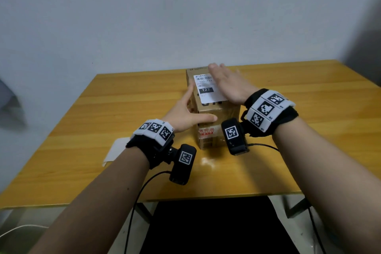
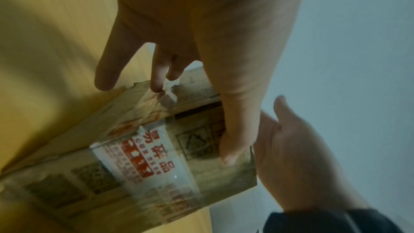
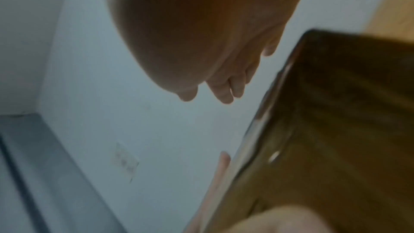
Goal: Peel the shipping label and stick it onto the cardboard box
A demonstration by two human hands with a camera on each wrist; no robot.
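Note:
A tall cardboard box stands mid-table, wrapped in clear tape, with a red-and-white sticker on its near face. The white shipping label printed "122" lies on the box's top. My left hand braces the near-left corner: its thumb presses flat on the near face of the box and straight fingers lie along the left side. My right hand is flat with straight fingers over the right part of the top, covering the label's right edge. In the right wrist view the right hand hovers beside the box.
A white sheet of backing paper lies on the wooden table to the left of my left wrist. A pale wall stands close behind the table. Cables trail from both wrist cameras over the near edge.

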